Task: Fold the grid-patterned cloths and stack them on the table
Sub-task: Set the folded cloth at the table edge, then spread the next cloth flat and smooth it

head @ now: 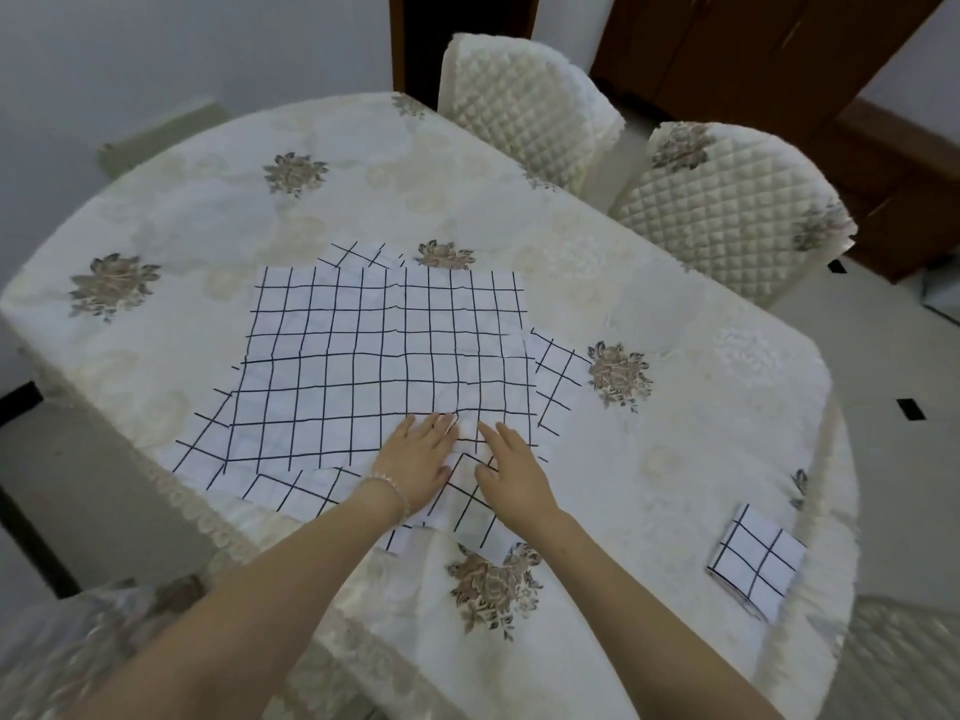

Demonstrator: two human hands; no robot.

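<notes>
**Top cloth flattened at its near edge; fold not yet begun**

Head view. The top grid cloth [384,356] is seen spread flat on the table [675,314], lying over at least one more grid cloth [558,379] whose corners show at the right, the far side and the near side. Both hands are laid on the near edge: the left hand [418,459] and the right hand [511,472] are released, fingers straight and pressed flat on the fabric, nothing grasped. A small pucker is noted between the fingertips. One folded cloth [756,561] is placed well apart, near the table's right rim.

Risks, as judged: the layer beneath could be caught up with the top cloth when the edge is lifted, since the edges overlap closely; the pucker could be pressed in as a skewed crease. How many cloths lie underneath cannot be told with certainty.

Surface and room: the table is covered by a cream floral cover. Two quilted chairs [530,111] are set at the far side; dark wooden doors [753,54] and a pale tiled floor are seen behind.
</notes>
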